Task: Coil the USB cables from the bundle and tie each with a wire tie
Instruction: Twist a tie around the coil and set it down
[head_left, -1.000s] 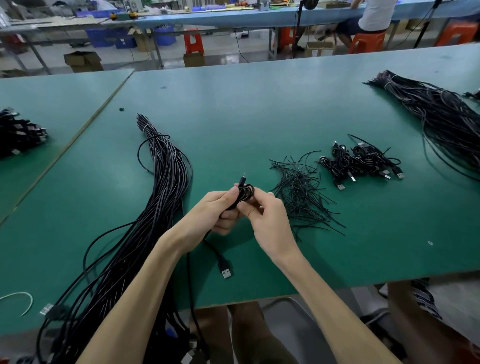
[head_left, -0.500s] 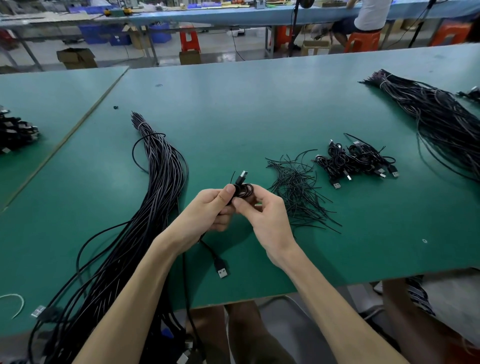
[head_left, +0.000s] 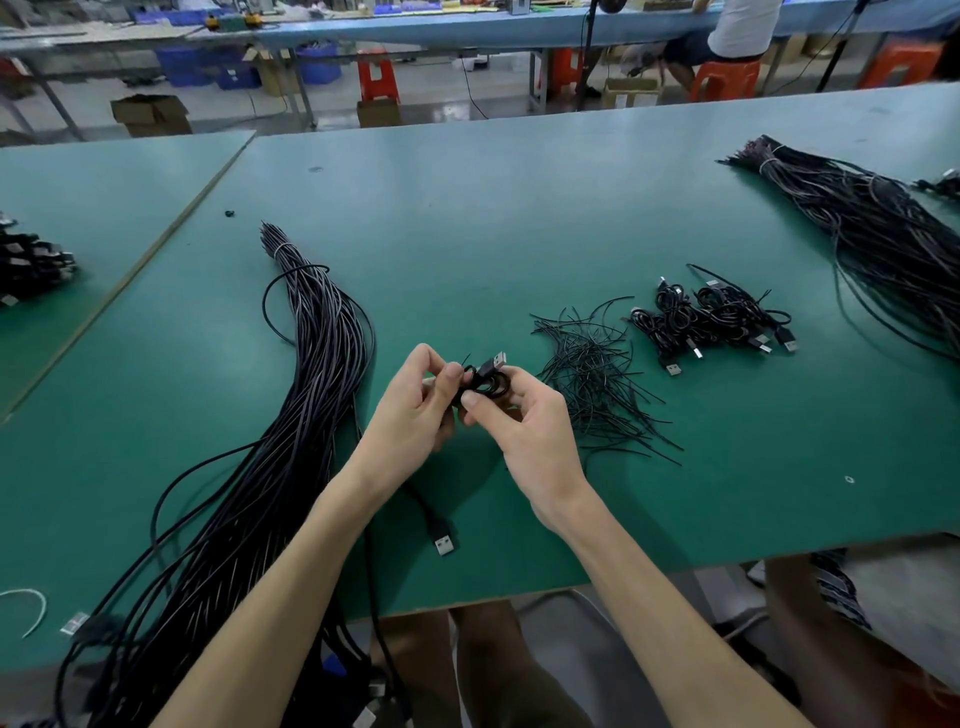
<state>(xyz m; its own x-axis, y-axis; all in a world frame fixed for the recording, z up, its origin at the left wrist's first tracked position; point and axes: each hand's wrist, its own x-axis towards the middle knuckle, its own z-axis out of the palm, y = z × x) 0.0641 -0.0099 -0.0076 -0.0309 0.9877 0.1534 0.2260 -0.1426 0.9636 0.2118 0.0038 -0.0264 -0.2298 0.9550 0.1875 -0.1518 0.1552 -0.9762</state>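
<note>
- Green table (head_left: 701, 509), near edge: a loose plug (head_left: 444, 541) lies flat below the left wrist, its lead running under the arm. Whether it belongs to the held cable cannot be told.
- Above it, the left hand (head_left: 413, 415) and right hand (head_left: 527, 436) meet over a small black coiled cable (head_left: 488, 384), held clear of the table. Each hand pinches one side of the loop between thumb and fingertips, and the coil's plug end (head_left: 496, 360) juts up and away to the right.
- The uncoiled bundle (head_left: 311, 395) stretches lengthwise along the outer side of the left arm.
- Just right of the right hand sits the pile of wire ties (head_left: 592, 374), its strands fanned loosely. That hand is plainly the nearer, so it looks likeliest to fetch a tie while the left holds the loop.
- Beyond lie the finished coils (head_left: 711, 319), with a second bundle (head_left: 883, 234) farther right.
</note>
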